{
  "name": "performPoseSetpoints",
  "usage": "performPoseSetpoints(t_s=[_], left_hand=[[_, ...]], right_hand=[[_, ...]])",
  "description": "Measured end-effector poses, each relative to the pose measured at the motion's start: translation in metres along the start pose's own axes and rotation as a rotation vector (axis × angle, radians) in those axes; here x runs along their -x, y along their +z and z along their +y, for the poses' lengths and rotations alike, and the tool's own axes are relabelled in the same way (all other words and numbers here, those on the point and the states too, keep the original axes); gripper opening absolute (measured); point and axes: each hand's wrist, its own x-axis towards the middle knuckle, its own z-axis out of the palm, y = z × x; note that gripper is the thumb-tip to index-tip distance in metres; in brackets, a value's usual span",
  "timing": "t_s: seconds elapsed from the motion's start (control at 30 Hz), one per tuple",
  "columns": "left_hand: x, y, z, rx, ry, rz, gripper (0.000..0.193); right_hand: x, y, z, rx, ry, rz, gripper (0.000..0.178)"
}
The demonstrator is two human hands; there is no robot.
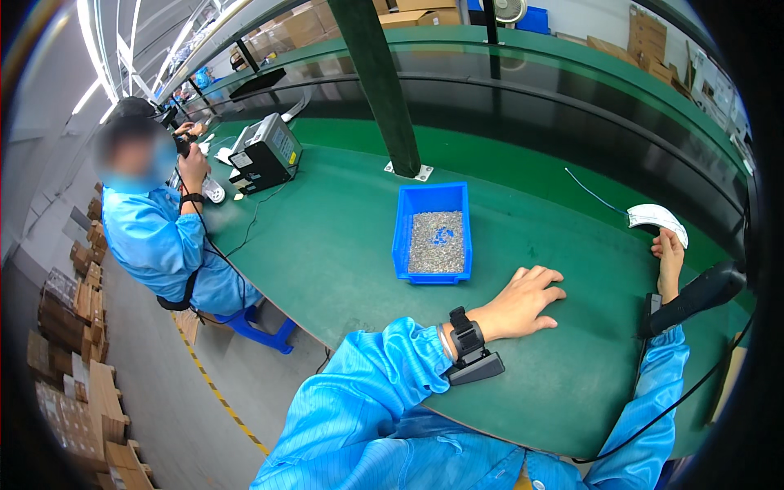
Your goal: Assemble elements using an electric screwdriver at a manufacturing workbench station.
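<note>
My left hand [520, 304] lies on the green tabletop with its fingers spread and nothing in them. A black strap with a small device is round that wrist. At the far right, my right hand [670, 255] pinches a white curved plastic piece [656, 217] by its lower edge. A thin pale wire [594, 197] runs from this piece to the left. Left of my left hand stands a blue bin [433, 278] with many tiny metallic parts [434, 253] and a few small blue bits inside.
A black cylindrical object [698, 297] crosses in front of my right wrist. A dark green post [380, 90] rises behind the bin, before a black conveyor belt [523, 94]. At left, a co-worker in blue [159, 237] sits near a black-and-silver box [268, 153].
</note>
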Motion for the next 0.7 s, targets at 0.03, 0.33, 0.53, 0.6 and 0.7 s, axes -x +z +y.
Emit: performPoseSetpoints(t_s=[0.03, 0.33, 0.53, 0.6, 0.7], left_hand=[[-0.0003, -0.0001, 0.0000, -0.001, 0.001, 0.000, 0.046], [-0.0004, -0.0011, 0.0006, 0.005, -0.002, -0.001, 0.046], [-0.0008, -0.0001, 0.0000, 0.006, -0.007, -0.004, 0.046], [-0.0004, -0.0010, 0.0002, 0.004, -0.007, -0.005, 0.045], [0.0002, -0.0004, -0.0003, 0.004, -0.003, 0.000, 0.045]], right_hand=[[-0.0001, -0.0012, 0.0012, 0.005, 0.019, 0.012, 0.019], [-0.0049, -0.0032, 0.0076, -0.011, 0.041, 0.019, 0.019], [-0.0035, -0.0025, 0.0066, -0.011, 0.049, 0.025, 0.018], [-0.0031, -0.0020, 0.0060, -0.007, 0.036, 0.023, 0.019], [-0.0035, -0.0016, 0.0069, -0.013, 0.052, 0.025, 0.018]])
